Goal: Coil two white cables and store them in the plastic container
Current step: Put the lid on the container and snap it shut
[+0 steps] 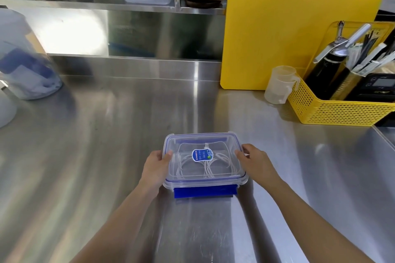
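Hands (157, 166) (254, 161) flank container (205, 179) (cables (208, 166) blurred).

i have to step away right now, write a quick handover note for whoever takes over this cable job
Left hand: gripping the left short side of the plastic container, thumb on the lid's edge.
Right hand: gripping the right short side the same way.
Container: sits on the steel counter near the front edge, clear lid on top.
Cables: both white cables are coiled and lie inside, side by side, seen through the lid.
Done: coiling and storing.
Left: the blue front latch appears to stick out rather than folded down; the other latches cannot be judged. Probably press them shut, then let go.
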Tool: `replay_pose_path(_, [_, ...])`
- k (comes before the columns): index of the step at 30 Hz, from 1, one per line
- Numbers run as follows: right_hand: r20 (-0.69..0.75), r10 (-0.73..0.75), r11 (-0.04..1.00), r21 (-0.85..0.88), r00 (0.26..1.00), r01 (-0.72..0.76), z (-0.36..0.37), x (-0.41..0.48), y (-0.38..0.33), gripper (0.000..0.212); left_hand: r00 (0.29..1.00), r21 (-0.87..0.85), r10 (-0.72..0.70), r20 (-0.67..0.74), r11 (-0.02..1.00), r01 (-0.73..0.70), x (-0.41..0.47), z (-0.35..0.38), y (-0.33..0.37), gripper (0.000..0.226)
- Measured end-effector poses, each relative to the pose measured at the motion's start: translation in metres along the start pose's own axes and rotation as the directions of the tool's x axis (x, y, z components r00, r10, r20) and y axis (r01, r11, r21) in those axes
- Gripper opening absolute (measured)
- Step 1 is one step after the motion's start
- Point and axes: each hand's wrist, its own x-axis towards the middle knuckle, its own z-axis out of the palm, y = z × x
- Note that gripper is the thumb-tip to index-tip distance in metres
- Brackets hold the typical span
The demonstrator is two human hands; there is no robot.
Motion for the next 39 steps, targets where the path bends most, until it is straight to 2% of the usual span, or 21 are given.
replay_pose_path(4, [0.142,0.125,0.944,0.287,0.982,-0.161,-0.005,0.004,-0.001,0.026,0.998,0.034,-0.018,0.057,0.999,0.016,0.002,-0.007,0.0,0.035])
replay_pose_path(6, [0.216,0.141,0.906,0.366,0.966,-0.214,-0.01,0.005,0.0,0.021,0.994,0.046,-0.008,0.106,0.999,0.003,0.005,-0.011,0.002,0.032])
replay_pose_path(11, [0.33,0.139,0.891,0.37,0.934,-0.263,-0.02,0.012,0.003,0.021,0.979,0.031,-0.044,0.197,0.999,0.039,0.009,-0.017,0.005,0.026])
replay_pose_path(15, [0.326,0.153,0.886,0.373,0.933,-0.276,-0.021,0.02,0.003,0.033,0.97,0.032,-0.074,0.232,0.997,0.068,0.019,-0.022,0.007,0.023])
replay_pose_path(17, [0.317,0.171,0.826,0.471,0.933,-0.311,-0.022,0.024,0.002,0.048,0.963,0.02,-0.083,0.257,0.997,0.08,0.025,-0.023,0.013,0.035])
replay_pose_path(19, [0.324,0.194,0.753,0.555,0.926,-0.353,-0.022,0.029,0.0,0.054,0.951,-0.006,-0.09,0.296,0.995,0.096,0.031,-0.02,0.021,0.038])
replay_pose_path(23, [0.388,0.215,0.716,0.561,0.896,-0.415,-0.017,0.044,-0.007,0.045,0.927,-0.02,-0.152,0.343,0.985,0.169,0.048,-0.01,0.035,0.04])
replay_pose_path(27, [0.457,0.211,0.745,0.497,0.864,-0.445,-0.013,0.058,-0.009,0.05,0.867,-0.015,-0.244,0.434,0.96,0.278,0.061,-0.004,0.038,0.04])
replay_pose_path(31, [0.491,0.119,0.757,0.517,0.863,-0.399,-0.011,0.067,-0.004,0.034,0.827,-0.118,-0.234,0.511,0.934,0.337,0.069,-0.001,0.03,0.033])
replay_pose_path(36, [0.471,-0.006,0.772,0.563,0.882,-0.295,-0.012,0.077,-0.005,0.018,0.921,-0.204,-0.053,0.385,0.969,0.14,0.071,0.004,0.028,0.004])
replay_pose_path(39, [0.435,-0.096,0.901,0.419,0.896,-0.107,-0.01,0.082,-0.016,0.006,0.937,-0.149,0.019,0.348,0.988,0.036,0.068,0.004,0.027,0.005])
